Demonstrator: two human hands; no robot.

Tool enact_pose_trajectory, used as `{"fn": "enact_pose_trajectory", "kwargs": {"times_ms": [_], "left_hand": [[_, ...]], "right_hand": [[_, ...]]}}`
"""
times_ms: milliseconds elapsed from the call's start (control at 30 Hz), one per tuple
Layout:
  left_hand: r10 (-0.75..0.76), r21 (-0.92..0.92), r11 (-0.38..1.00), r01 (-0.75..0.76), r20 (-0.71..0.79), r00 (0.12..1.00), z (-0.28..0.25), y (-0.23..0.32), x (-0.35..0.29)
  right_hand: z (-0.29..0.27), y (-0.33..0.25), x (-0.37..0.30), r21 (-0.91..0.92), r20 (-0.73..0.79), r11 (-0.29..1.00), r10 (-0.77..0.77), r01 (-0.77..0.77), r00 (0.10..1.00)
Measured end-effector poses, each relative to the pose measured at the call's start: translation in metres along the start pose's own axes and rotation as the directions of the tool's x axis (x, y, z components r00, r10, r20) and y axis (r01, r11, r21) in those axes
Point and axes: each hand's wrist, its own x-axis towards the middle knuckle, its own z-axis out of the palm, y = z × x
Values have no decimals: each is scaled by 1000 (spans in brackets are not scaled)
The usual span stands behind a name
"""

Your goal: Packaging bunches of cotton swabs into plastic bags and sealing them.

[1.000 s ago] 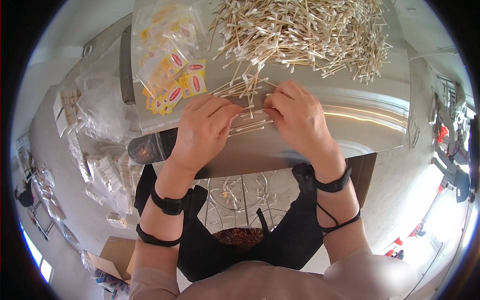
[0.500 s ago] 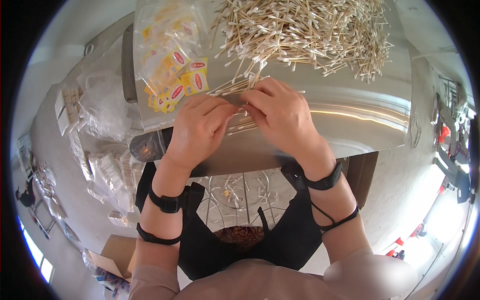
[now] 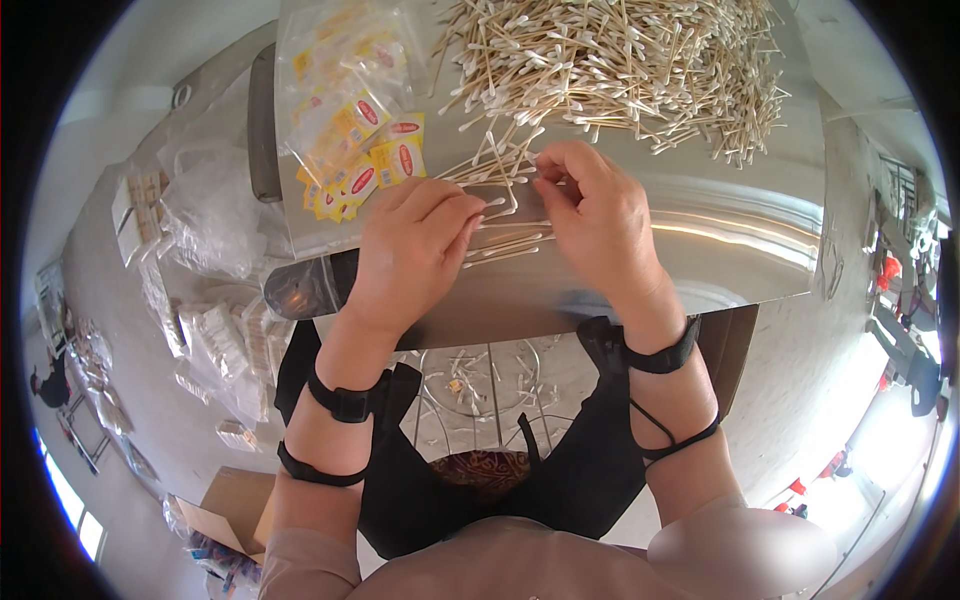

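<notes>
Over the near part of the metal tabletop, my left hand (image 3: 412, 240) is pinched, with the white tip of a cotton swab (image 3: 494, 203) showing at its fingertips. To its right, my right hand (image 3: 605, 225) has its thumb and fingers curled together beside a small loose bunch of cotton swabs (image 3: 490, 170); whatever it may pinch is too small to make out. Between the hands, several swabs (image 3: 510, 248) lie roughly side by side on the metal. Beyond them spreads a large heap of cotton swabs (image 3: 620, 70) with white tips and pale sticks.
Clear plastic bags with yellow-and-red labels (image 3: 365, 140) lie at the table's left. A dark rounded object (image 3: 305, 288) sits at its near left edge. Bundled packs (image 3: 215, 345) and plastic wrap stand on the floor at left, near an open cardboard box (image 3: 235, 510).
My hands were close together over the swabs and have moved apart, the right one shifting rightward. More of the small swab bunch and the row between my hands now shows.
</notes>
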Motion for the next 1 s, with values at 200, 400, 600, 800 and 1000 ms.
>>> {"fn": "enact_pose_trajectory", "kwargs": {"times_ms": [200,400,600,800,1000], "left_hand": [[30,-92,996,-23,76,997,8,5,-2],[16,42,999,-16,9,1000,5,3,3],[97,250,963,-97,12,995,12,2,14],[176,228,957,-181,43,983,9,2,22],[243,258,936,-239,20,970,8,3,20]], "right_hand": [[-9,6,1,-67,-12,995,-70,69,997],[-3,1,0,-98,16,986,-136,137,991],[-9,4,2,-85,-38,996,-13,10,999],[-15,5,2,-99,-22,995,19,-21,1000],[-19,5,2,-95,-52,995,9,-14,999]]}}
